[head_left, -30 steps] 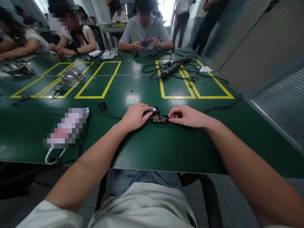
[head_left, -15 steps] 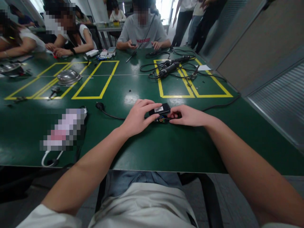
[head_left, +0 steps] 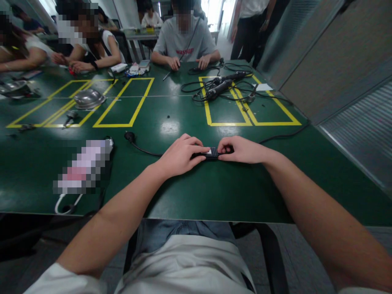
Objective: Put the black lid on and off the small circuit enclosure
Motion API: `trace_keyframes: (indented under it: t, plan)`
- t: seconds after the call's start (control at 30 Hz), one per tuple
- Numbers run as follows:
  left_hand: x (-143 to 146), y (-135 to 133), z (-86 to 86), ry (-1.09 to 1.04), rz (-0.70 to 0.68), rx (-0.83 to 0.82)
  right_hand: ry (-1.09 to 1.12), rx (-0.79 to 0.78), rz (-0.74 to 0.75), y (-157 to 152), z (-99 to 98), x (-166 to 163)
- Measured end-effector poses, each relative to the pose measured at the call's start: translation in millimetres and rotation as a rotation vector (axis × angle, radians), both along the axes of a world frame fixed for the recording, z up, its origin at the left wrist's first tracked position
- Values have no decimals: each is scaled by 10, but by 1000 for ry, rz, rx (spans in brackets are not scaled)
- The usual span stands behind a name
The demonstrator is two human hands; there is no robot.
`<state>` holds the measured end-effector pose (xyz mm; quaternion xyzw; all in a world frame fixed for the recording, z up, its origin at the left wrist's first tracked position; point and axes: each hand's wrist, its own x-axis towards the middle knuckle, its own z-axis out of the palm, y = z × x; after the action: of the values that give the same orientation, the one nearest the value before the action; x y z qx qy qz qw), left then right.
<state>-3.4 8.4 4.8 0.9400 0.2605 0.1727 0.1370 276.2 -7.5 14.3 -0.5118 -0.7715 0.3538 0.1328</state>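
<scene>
A small black power adapter (head_left: 214, 153) with a ribbed end and a white label lies on the green table in front of me, its cover down on its base. My left hand (head_left: 183, 152) grips its left part between thumb and fingers, hiding much of it. At the other end my right hand (head_left: 240, 149) has its fingers curled and pinched on the black cord where it meets the case. To the left, a cord leads out from under my left hand to a black plug (head_left: 130, 136). Another black cord (head_left: 283, 136) runs off rightward behind my right wrist.
A blurred-out pinkish object (head_left: 84, 163) with a white loop lies at the left. Farther back are a metal bowl-shaped part (head_left: 89, 99), yellow tape outlines (head_left: 132, 122) and black electric screwdrivers (head_left: 219, 89) with tangled cords. A co-worker (head_left: 185, 43) sits opposite, holding a dark tool.
The adapter's cover, held raised above a visible circuit board, has come down onto the base. My left hand lowered with it; my right hand stayed nearly still. The co-worker opposite has grasped the dark tool.
</scene>
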Motion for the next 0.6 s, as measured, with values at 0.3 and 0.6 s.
trace_keyframes:
  t: [0.3,0.6]
  plan:
    - [-21,-4,9,-38,37,-116,-2,26,32,3,-19,8]
    - [-1,-32,32,5,28,-47,3,38,39,-3,-19,3]
